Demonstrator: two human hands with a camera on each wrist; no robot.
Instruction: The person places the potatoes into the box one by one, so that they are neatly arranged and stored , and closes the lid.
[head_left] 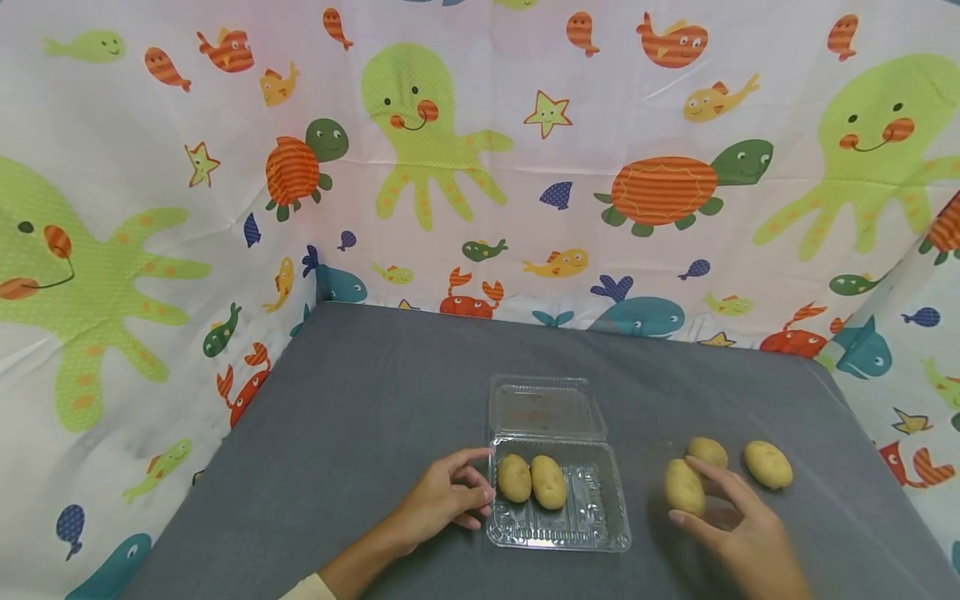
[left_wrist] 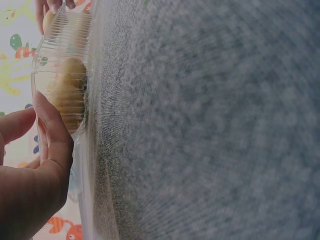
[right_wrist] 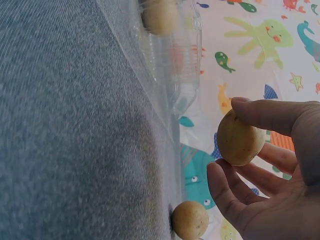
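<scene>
Pinching a potato [head_left: 684,488] aloft with the right hand [head_left: 750,533], touching the clear container [head_left: 587,497] with loosely spread left hand [head_left: 447,497], likely needing leftward carrying.

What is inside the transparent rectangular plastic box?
Two oval yellow-brown potatoes lie side by side in the transparent rectangular plastic box; what is directly beneath them is covered.

Head camera looks far and down from near side
Low, close, sideways-turned wrist views share the plastic box [head_left: 596,502].
</scene>
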